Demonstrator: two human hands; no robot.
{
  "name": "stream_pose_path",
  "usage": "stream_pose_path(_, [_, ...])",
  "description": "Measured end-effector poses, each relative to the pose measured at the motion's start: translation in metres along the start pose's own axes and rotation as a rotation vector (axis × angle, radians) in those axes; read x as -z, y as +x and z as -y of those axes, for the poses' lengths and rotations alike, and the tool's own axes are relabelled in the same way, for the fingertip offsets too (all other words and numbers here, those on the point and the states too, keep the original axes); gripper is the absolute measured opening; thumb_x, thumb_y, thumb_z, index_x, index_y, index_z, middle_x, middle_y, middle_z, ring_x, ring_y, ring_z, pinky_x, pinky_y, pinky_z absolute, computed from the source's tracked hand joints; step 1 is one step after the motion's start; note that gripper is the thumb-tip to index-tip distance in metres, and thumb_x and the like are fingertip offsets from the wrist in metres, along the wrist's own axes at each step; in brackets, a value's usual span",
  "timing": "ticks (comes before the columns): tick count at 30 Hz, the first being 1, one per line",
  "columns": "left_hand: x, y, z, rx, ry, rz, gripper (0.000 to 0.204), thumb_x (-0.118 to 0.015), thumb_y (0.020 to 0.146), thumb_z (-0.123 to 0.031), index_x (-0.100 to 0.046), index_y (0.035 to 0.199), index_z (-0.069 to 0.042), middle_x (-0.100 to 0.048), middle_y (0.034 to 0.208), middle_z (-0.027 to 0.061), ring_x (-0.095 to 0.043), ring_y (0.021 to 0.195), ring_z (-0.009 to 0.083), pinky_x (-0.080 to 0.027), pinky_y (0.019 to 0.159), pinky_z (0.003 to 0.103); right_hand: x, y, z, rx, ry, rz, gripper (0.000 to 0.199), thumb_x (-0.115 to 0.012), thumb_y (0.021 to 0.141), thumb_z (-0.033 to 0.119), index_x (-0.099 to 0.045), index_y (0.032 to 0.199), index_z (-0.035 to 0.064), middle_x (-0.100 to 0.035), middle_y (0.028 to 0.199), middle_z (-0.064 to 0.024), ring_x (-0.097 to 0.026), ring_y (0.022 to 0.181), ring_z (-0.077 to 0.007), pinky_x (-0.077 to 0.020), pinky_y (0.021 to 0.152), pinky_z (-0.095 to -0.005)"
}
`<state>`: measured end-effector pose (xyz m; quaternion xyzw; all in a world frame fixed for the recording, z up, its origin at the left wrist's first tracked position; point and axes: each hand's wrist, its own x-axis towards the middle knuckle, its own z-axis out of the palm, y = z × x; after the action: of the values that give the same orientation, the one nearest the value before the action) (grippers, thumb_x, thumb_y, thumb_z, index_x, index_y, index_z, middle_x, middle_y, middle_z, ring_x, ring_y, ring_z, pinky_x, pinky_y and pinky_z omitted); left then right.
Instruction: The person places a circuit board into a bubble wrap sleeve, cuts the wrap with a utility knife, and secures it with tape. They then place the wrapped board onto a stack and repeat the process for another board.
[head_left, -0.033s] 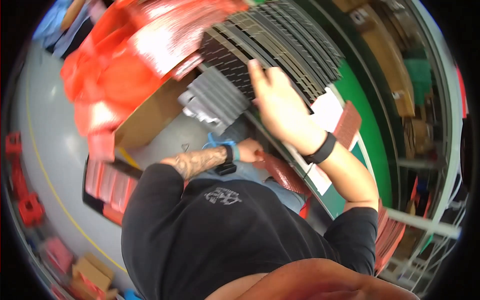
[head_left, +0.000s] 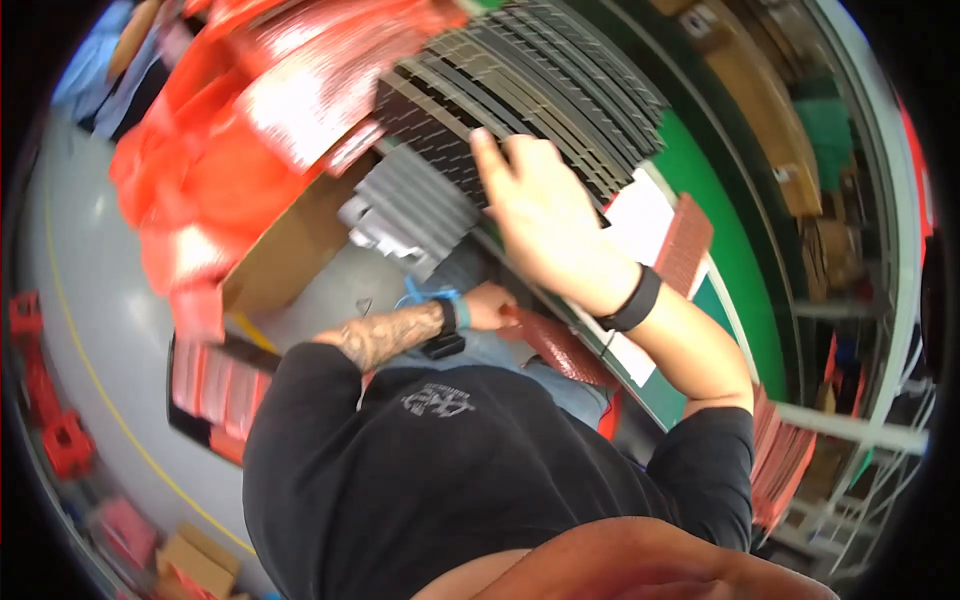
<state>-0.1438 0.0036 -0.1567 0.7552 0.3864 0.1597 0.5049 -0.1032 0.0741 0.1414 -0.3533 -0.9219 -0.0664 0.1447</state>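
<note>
My left hand (head_left: 489,306) is closed on the edge of a red bubble-wrap bag (head_left: 560,348), which hangs between my body and the bench edge. My right hand (head_left: 545,205) is over the near side of a stack of dark slotted panels (head_left: 530,85). Its thumb-side digit is stretched out, apart from the others; the remaining fingers bend out of sight past the knuckles. Whether it touches the panels I cannot tell. Left of this hand lies a grey ribbed block (head_left: 415,195), blurred at its near end. White sheets (head_left: 640,215) and another red bubble-wrap piece (head_left: 685,245) lie right of my right wrist.
Red plastic wrapping (head_left: 185,215) bulges over a cardboard box (head_left: 285,255) at the left. A black crate (head_left: 205,390) of red packs stands on the grey floor. Green bench top (head_left: 705,185) runs along the right, with shelved cartons (head_left: 765,110) beyond. Another person (head_left: 105,70) is at far left.
The whole scene has shifted slightly left in view. Both hands keep nearly the same place relative to the panels and the red bag.
</note>
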Motion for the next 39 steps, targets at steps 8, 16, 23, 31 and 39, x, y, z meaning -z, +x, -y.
stream_pose_path(8, [-0.008,-0.002,0.018,-0.039,-0.123,-0.058,0.031,-0.076,0.087,-0.03,-0.075,0.104,-0.004,-0.074,0.094,0.0193,-0.072,0.089,0.0367,-0.056,0.082,0.044,0.068,0.022,-0.161,-0.515,0.515,-0.317,0.016,-0.072,0.089,0.015,-0.075,0.095,0.0001,-0.07,0.077,-0.0058,-0.064,0.069,-0.0142,-0.0512,0.064,-0.0291])
stream_pose_path(16, [0.001,0.006,0.004,-0.024,-0.009,-0.047,0.032,-0.073,0.088,-0.019,-0.068,0.115,-0.003,-0.072,0.11,0.017,-0.069,0.101,0.0362,-0.055,0.087,0.044,-0.134,0.016,-0.462,-1.139,0.057,0.052,0.063,-0.076,0.083,0.06,-0.077,0.101,-0.0008,-0.076,0.09,-0.0155,-0.072,0.084,-0.0316,-0.0549,0.076,-0.0387])
stream_pose_path(23, [-0.023,0.029,0.019,-0.382,0.126,-0.168,0.038,-0.06,0.09,-0.015,-0.065,0.126,-0.004,-0.066,0.126,0.0192,-0.061,0.117,0.038,-0.048,0.102,0.048,-0.137,0.023,-0.5,-0.944,0.277,0.194,0.078,-0.086,0.064,0.068,-0.077,0.091,-0.0037,-0.076,0.09,-0.0188,-0.074,0.083,-0.0301,-0.0549,0.076,-0.0381])
stream_pose_path(31, [-0.021,0.019,-0.002,-0.189,-0.086,-0.129,0.043,-0.076,0.082,-0.018,-0.069,0.123,-0.008,-0.072,0.115,0.0171,-0.068,0.106,0.0332,-0.054,0.093,0.043,-0.093,-0.047,-0.516,-1.169,0.703,-0.234,0.028,-0.072,0.08,-0.002,-0.069,0.107,-0.0082,-0.073,0.093,-0.0121,-0.069,0.083,-0.0219,-0.0537,0.074,-0.0379])
stream_pose_path(39, [-0.005,0.012,0.005,-0.017,0.084,-0.041,0.032,-0.079,0.08,-0.03,-0.076,0.1,-0.006,-0.074,0.096,0.0194,-0.071,0.091,0.0367,-0.057,0.081,0.044,0.106,-0.066,-0.218,-0.542,0.732,-0.403,0.062,-0.064,0.091,-0.009,-0.045,0.15,-0.003,-0.069,0.122,-0.0124,-0.068,0.102,-0.0151,-0.0538,0.09,-0.0287])
